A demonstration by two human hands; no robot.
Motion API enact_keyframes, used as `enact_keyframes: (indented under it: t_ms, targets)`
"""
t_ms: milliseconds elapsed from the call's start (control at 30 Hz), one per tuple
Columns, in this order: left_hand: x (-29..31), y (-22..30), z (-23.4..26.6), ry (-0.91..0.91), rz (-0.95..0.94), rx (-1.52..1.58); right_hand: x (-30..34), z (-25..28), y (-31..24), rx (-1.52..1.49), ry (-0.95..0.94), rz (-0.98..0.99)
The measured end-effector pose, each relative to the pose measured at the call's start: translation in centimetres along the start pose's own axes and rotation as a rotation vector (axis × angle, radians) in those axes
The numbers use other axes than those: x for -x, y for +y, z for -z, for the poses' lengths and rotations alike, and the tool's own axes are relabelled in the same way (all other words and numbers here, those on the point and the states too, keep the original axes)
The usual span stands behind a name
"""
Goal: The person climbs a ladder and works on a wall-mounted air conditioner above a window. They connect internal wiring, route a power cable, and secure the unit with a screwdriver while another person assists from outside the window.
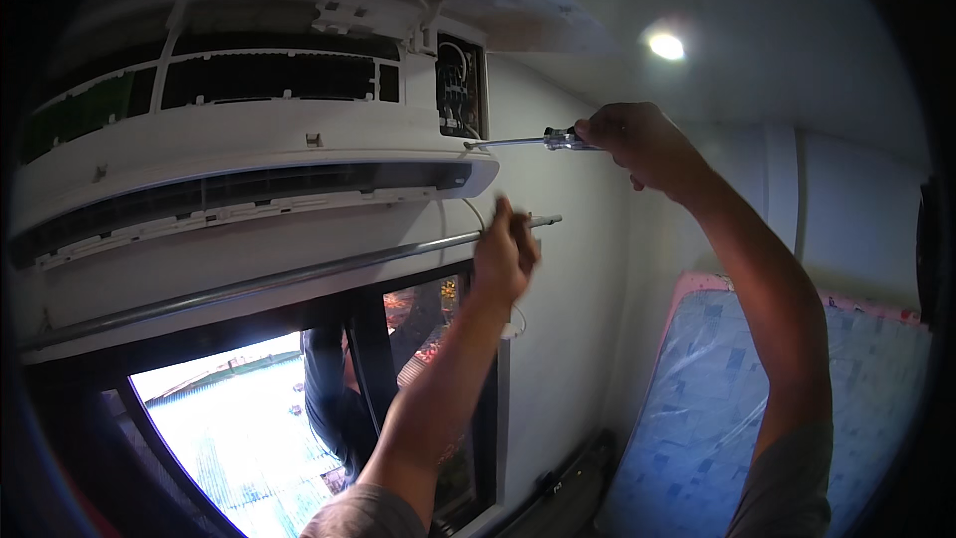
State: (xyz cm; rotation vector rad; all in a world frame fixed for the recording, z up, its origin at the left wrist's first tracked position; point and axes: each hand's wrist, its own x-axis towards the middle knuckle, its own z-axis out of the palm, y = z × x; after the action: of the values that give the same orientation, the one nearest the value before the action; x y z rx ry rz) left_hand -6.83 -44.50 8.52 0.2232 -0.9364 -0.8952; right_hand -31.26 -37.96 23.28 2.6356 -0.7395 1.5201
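Note:
My right hand (642,149) is closed around the clear handle of a screwdriver (570,139). Its long shaft points left, and the tip meets the lower right front of a white wall air conditioner (398,130). The unit's front cover is raised, baring dark filter openings and a small wiring compartment (458,90) above the tip. Below the unit, my left hand (506,254) is raised with its fingers curled, in front of a metal rod (299,277). A thin white cable (471,207) runs down behind or into that hand; what the fingers hold is hidden.
Under the rod is a dark-framed window (363,359), bright outside, with a dark-clothed person (334,403) partly visible there. A blue patterned mattress (697,389) with pink edging leans on the right wall. A ceiling light (666,46) shines above.

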Motion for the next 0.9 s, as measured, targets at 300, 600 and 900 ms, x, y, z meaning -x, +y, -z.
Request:
enact_keyframes:
  t_ms: [300,600,900]
  targets:
    - [35.5,-26.3,26.2,0.714,0.986,-0.137,1.4,-1.1,1.4,0.699,0.526,0.896]
    - [42.3,-23.4,28.8,0.714,0.970,-0.209,-0.1,0.5,0.2,0.080,0.044,0.206]
    - [43.7,-21.2,28.3,0.716,0.944,-0.250,1.2,-1.0,2.5,0.770,0.553,1.049]
